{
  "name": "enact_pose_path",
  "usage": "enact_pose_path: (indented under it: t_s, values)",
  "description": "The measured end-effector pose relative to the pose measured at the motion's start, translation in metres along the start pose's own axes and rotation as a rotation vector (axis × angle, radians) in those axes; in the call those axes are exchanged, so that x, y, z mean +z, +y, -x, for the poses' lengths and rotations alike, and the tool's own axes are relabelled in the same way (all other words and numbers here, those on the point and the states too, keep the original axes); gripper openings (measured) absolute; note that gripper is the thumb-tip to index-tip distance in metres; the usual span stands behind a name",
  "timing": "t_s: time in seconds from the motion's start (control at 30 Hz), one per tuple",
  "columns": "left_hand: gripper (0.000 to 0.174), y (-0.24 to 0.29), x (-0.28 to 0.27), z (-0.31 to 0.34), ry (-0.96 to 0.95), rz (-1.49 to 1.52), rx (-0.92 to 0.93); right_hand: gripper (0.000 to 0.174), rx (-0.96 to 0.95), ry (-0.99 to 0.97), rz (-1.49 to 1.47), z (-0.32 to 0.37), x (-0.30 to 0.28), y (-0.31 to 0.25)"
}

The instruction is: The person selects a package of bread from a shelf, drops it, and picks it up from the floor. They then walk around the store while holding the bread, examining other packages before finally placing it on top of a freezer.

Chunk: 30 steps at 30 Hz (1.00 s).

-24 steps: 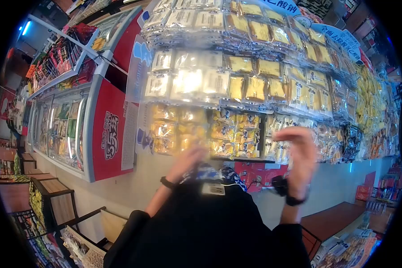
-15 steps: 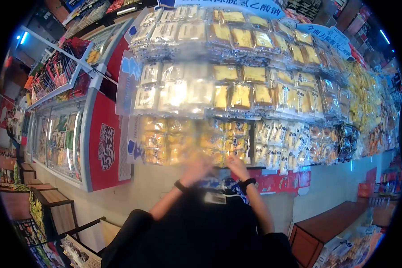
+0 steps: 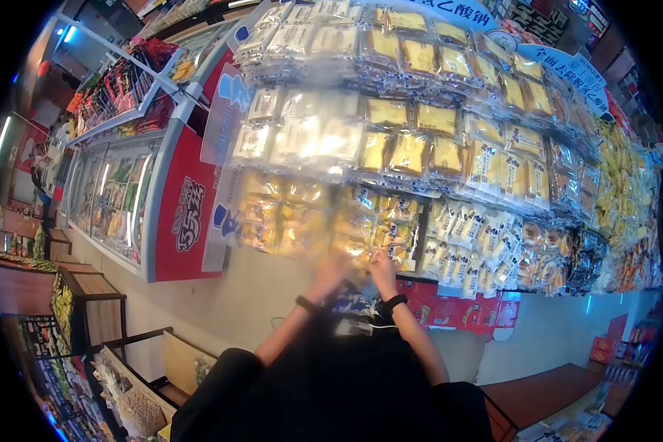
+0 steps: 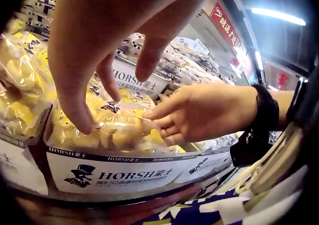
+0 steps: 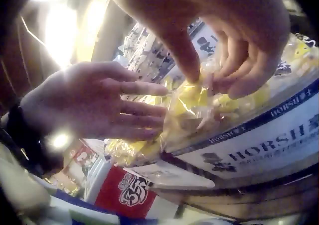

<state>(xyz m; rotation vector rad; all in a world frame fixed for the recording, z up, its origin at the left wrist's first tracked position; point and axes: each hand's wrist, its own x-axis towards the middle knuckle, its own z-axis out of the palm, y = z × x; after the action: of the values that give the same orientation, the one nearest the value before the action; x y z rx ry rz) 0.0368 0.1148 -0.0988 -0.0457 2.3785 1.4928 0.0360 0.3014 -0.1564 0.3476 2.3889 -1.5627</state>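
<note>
A clear-wrapped small bread packet with yellow showing through lies at the front of a white HORSH box. My right hand pinches the packet's edge between thumb and fingers, as the right wrist view shows at the packet. Beside it, my left hand reaches over the same packet with fairly straight fingers, their tips right at the wrapper. The left hand is blurred in the head view. More yellow bread packets fill the boxes around both hands.
Tiers of wrapped bread slices rise behind the boxes. White-wrapped packets sit to the right. A red-sided freezer stands at the left, and red cartons are below the display's front edge.
My right hand has come down and left from above the white packets to the yellow bread packets beside my left hand. The left hand has moved slightly right; the view has shifted.
</note>
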Motion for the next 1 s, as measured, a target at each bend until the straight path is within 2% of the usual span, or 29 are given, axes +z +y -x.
enact_pose_path:
  t_s: [0.03,0.13,0.17,0.23,0.27,0.33,0.4,0.47,0.53,0.57,0.6,0.67,0.7,0.73,0.8,0.83,1.0]
  values:
    - [0.026,0.001,0.001,0.002,0.005,0.234,0.005,0.033,-0.032,0.012,-0.066,0.003,-0.005,0.001]
    - [0.024,0.02,-0.008,0.004,-0.066,0.366,-0.149,0.026,-0.133,0.044,-0.265,0.014,-0.02,-0.006]
    - [0.024,-0.017,0.002,-0.008,-0.07,0.37,-0.031,0.027,-0.118,0.064,-0.267,0.014,-0.022,-0.005]
    - [0.025,-0.013,0.002,-0.005,0.018,0.244,-0.032,0.029,-0.085,0.108,-0.272,0.012,-0.029,0.003]
    - [0.025,-0.011,0.0,-0.005,0.06,0.18,-0.031,0.031,-0.006,0.031,-0.365,0.011,-0.035,0.007]
    - [0.03,-0.013,-0.004,-0.004,-0.135,0.131,-0.017,0.034,0.159,-0.121,-0.552,0.023,-0.06,-0.023]
    - [0.042,-0.033,-0.002,-0.011,-0.275,0.067,0.061,0.034,0.112,-0.15,-0.557,0.031,-0.071,-0.044]
    - [0.041,-0.035,-0.001,-0.017,-0.267,0.153,0.001,0.034,0.118,-0.176,-0.61,0.044,-0.077,-0.065]
    - [0.041,-0.009,-0.016,-0.011,-0.316,0.319,-0.104,0.037,0.184,-0.228,-0.662,0.05,-0.08,-0.079]
    - [0.036,0.008,-0.023,-0.004,-0.214,0.296,-0.095,0.037,0.209,-0.229,-0.709,0.054,-0.079,-0.082]
    - [0.029,0.032,-0.035,0.005,-0.202,0.325,-0.156,0.037,0.226,-0.228,-0.749,0.056,-0.081,-0.084]
    - [0.017,0.072,-0.062,0.009,-0.173,0.387,-0.25,0.032,0.058,-0.15,-0.526,0.037,-0.063,-0.048]
    - [0.017,0.065,-0.065,0.012,-0.094,0.374,-0.121,0.029,-0.016,-0.099,-0.411,0.028,-0.054,-0.03]
    - [0.017,0.053,-0.073,0.009,-0.117,0.376,-0.129,0.027,0.068,-0.12,-0.404,0.035,-0.056,-0.053]
    - [0.017,0.032,-0.091,0.008,-0.156,0.378,-0.155,0.023,0.136,-0.19,-0.582,0.04,-0.047,-0.103]
    - [0.016,0.039,-0.101,0.014,-0.093,0.467,-0.185,0.022,0.17,-0.224,-0.671,0.038,-0.04,-0.118]
    - [0.01,0.029,-0.156,0.027,0.007,0.55,-0.2,0.025,0.151,-0.345,-0.506,0.019,0.003,-0.16]
